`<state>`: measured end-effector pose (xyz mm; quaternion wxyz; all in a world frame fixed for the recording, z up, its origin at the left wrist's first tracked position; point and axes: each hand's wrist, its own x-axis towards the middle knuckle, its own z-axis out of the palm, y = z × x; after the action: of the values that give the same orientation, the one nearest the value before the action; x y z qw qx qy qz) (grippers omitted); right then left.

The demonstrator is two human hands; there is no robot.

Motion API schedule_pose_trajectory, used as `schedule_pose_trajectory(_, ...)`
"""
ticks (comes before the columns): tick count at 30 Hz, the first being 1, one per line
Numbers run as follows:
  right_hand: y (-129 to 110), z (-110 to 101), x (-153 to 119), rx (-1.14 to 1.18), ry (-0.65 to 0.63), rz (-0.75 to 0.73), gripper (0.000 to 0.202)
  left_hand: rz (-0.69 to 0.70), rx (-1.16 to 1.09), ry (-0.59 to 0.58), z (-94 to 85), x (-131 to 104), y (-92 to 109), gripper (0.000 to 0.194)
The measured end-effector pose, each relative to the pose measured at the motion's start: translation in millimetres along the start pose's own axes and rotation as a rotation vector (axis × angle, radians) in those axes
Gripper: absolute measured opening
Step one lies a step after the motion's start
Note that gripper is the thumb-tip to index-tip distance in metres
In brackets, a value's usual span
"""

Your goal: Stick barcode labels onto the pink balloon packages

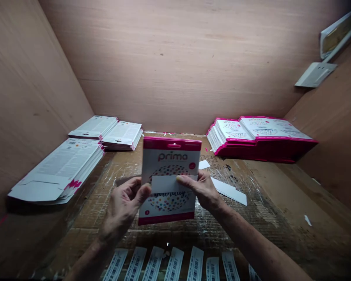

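Upright in front of me is a pink-and-white "prima" packet (pixel 172 160) with a hang hole and a dotted oval print. Several pink top edges show, so it may be a small stack. A blank white paper strip (pixel 166 184) lies across its front and covers part of the print. My left hand (pixel 125 201) grips the packet's left edge, thumb in front near the strip's end. My right hand (pixel 203 189) holds the right edge, its thumb pressing the strip against the front. The fingers behind the packet are hidden.
White printed sleeves (pixel 58 168) are stacked at the left. Pink-edged "prima" packets (pixel 260 134) are piled at the back right. Blank strips (pixel 229 191) lie on the cardboard surface (pixel 269 218). Barcode labels (pixel 174 263) line the front edge. Wooden panels (pixel 175 62) enclose the space.
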<state>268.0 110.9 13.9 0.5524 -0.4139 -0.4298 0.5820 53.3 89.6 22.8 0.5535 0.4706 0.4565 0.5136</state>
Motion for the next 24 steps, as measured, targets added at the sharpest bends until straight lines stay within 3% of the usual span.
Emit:
schedule_pose_trajectory(3,-1.1,-11.4,-2.9,0.034,-0.007,0.005,0.034,-0.145,-0.186,0.043,-6.1,-3.8,-0.7,0.066)
schedule_pose_trajectory(5,4.1,-15.5,-6.1,0.046,-0.055,0.024,0.035,-0.235,-0.256,0.034,-6.4,-3.9,-4.5,0.06)
schedule_pose_trajectory(8,14.0,-15.3,-9.9,0.058,-0.11,0.052,0.034,-0.187,-0.322,0.043,-1.3,-0.2,-10.0,0.045)
schedule_pose_trajectory(11,18.5,-11.3,-10.4,0.077,-0.102,0.047,0.034,-0.099,-0.38,0.149,6.2,4.1,-11.0,0.04)
schedule_pose_trajectory(16,20.4,-8.7,-7.8,0.095,-0.066,0.013,0.037,-0.166,-0.483,0.321,17.5,8.2,-5.6,0.043)
schedule_pose_trajectory(19,25.9,-9.9,-6.5,0.086,-0.025,0.002,0.036,-0.166,-0.441,0.371,19.9,12.5,-6.1,0.041)
schedule_pose_trajectory(22,31.4,-10.7,-5.3,0.098,-0.001,0.003,0.034,-0.007,-0.222,0.459,17.3,14.1,-8.8,0.035)
schedule_pose_trajectory(24,32.5,-10.9,-4.4,0.103,0.008,-0.002,0.033,0.112,-0.009,0.434,13.5,11.2,-8.1,0.033)
